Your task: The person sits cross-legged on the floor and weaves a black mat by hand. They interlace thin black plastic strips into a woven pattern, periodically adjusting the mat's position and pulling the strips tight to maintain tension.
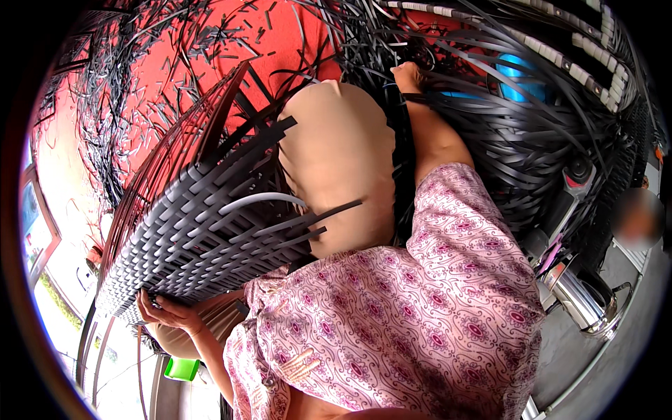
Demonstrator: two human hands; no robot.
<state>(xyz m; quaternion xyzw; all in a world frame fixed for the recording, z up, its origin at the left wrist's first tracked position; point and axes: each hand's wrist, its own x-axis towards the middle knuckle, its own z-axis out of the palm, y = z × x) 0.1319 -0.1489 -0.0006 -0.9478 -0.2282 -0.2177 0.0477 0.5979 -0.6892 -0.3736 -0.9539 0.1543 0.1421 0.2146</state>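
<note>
A woven panel (203, 224) of flat grey-black plastic strips slants across the left side, its loose strip ends sticking out toward a rounded beige cloth-covered shape, like a knee, in the middle. My left hand (168, 312) grips the panel's near lower edge, fingers curled against the weave. A light grey strip (266, 199) arches out of the panel's right part. Stretched forward, my right hand (406, 75) is small in view and looks closed beside a dense bundle of black plastic strips (511, 147). What it holds, if anything, cannot be made out.
Cut strip pieces and tangled strips litter the red floor (280, 35). A blue round object (519, 77) sits behind the bundle. On the right are a red-and-black-headed tool (577, 171), a shiny metal vessel (581, 297) and another person (635, 218). A green tray (182, 369) is lower left.
</note>
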